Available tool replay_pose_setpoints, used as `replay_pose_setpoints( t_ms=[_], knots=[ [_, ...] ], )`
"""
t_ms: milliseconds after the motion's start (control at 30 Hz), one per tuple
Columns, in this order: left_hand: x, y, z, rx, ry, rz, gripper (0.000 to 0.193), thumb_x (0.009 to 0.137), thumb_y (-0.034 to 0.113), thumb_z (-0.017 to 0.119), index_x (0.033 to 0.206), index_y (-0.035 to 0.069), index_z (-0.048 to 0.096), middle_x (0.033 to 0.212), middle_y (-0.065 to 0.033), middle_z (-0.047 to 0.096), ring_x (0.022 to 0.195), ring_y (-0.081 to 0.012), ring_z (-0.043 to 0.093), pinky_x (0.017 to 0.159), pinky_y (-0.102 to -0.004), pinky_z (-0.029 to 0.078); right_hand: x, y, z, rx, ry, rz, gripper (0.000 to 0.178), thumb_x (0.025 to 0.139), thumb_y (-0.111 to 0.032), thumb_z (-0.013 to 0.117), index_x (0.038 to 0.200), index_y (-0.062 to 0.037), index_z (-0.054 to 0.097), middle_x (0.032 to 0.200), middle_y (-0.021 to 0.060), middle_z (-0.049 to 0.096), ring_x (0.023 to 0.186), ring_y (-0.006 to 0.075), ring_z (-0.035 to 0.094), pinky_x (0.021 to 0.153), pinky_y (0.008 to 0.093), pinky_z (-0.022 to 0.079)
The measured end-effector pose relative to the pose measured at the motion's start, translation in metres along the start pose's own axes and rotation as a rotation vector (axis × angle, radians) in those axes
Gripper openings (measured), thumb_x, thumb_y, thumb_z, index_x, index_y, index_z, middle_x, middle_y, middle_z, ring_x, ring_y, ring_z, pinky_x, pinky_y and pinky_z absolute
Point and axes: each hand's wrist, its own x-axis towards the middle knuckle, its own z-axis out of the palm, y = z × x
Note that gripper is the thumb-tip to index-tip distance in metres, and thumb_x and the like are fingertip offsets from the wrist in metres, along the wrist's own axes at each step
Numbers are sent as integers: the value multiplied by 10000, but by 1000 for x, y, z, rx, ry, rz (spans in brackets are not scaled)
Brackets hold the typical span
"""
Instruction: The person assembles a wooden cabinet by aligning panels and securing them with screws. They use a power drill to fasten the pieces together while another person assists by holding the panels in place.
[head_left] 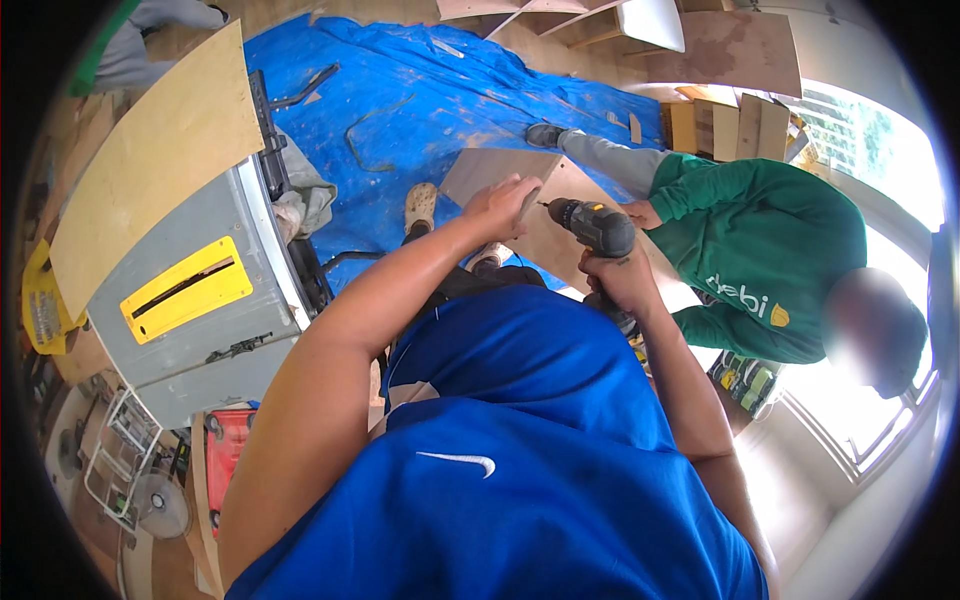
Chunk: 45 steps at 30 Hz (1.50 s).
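Note:
My right hand is wrapped round the grip of a dark cordless drill, whose bit points left. Just left of the bit is my left hand, its fingers drawn together. A small greyish patch shows at those fingertips, but I cannot make out what they hold. Beneath both hands stands a pale wooden box-like piece made of panels. Across it, on the right, a co-worker in a green sweatshirt bends over, with one hand close to the drill and the wood.
A table saw with a yellow insert stands on the left, a large plywood sheet lying over its far part. Blue tarp covers the floor ahead. Wooden boards lean at the far right by the window. Another person's legs show far left.

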Motion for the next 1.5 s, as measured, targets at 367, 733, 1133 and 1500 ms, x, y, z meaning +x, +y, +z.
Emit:
replay_pose_setpoints(
  t_ms=[367, 733, 1133, 1500],
  knots=[
    [21, -6, 14, -114, 42, 82, 256, 823, 185, 735, 1069, 117, 721, 894, -131, 627, 843, -334, 637, 741, -444, 499, -1, -1, -6, -28, -22, -2, 267, 746, 57, 671, 998, 9, 599, 728, 40, 615, 576, 117, 592, 500, 283, 467],
    [24, -3, 12, -73, 13, 110, 155, 870, 200, 694, 994, 127, 752, 869, -131, 631, 835, -344, 629, 723, -455, 484, -3, 7, -14, -149, -39, -82, 183, 759, 8, 690, 925, -17, 616, 719, 17, 613, 583, 102, 582, 536, 274, 474],
    [29, 3, 11, -20, 39, 112, 143, 875, 239, 712, 942, 114, 731, 933, -125, 643, 877, -361, 630, 746, -460, 491, -14, -11, -26, 34, -77, -150, 692, 762, 53, 647, 1422, -94, 496, 850, 20, 632, 710, 111, 611, 598, 275, 504],
    [39, 22, -15, -325, 243, -88, 111, 879, 112, 667, 936, 18, 678, 749, -87, 674, 672, -266, 662, 644, -355, 522, 49, -9, -54, 258, -38, -32, 237, 757, 38, 637, 993, 22, 642, 814, 71, 641, 585, 133, 600, 523, 288, 501]
  ],
)
